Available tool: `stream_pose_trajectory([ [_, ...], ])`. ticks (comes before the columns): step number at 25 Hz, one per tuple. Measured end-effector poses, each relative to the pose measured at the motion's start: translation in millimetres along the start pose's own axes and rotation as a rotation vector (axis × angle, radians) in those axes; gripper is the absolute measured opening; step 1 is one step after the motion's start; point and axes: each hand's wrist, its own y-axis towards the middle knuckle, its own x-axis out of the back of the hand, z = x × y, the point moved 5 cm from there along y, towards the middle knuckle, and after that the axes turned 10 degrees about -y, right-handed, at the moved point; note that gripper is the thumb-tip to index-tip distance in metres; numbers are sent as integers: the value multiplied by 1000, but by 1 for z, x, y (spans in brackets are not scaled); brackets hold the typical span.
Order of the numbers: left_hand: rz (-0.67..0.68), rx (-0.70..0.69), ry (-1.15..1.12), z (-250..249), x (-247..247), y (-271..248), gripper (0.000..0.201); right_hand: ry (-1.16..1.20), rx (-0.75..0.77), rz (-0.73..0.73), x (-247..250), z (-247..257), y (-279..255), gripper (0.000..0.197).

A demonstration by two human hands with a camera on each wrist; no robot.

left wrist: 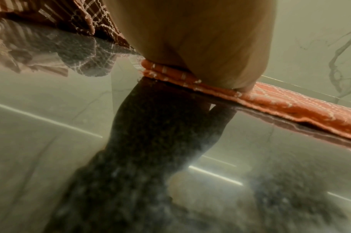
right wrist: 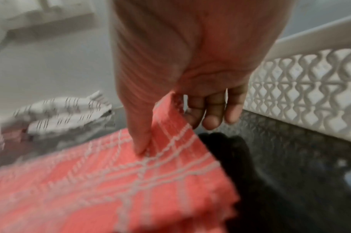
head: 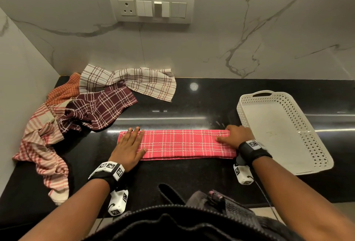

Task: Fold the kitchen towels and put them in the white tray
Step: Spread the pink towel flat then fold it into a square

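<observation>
The folded pink towel point(head: 184, 143) is pressed flat by the left hand point(head: 129, 147); its right corner is pinched by the right hand point(head: 235, 136). Nothing is held in the white tray point(head: 315, 144).

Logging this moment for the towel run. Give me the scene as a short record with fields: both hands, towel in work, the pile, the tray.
left hand: left hand lies flat, fingers straight, pressing the left end of the pink towel
right hand: right hand pinches the towel's right end, lifting its corner
towel in work: pink towel folded into a long strip on the black counter
pile: unfolded towels heaped at the counter's left rear
tray: white tray on the right, no towel in it
</observation>
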Motion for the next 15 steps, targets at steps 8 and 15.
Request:
stream_pose_trajectory([
  [8, -14, 30, -11, 13, 1, -4, 93, 1212, -64, -282, -8, 19, -9, 26],
  [15, -6, 27, -23, 19, 2, -4, 98, 1180, -122, -319, -28, 8, 5, 36],
])
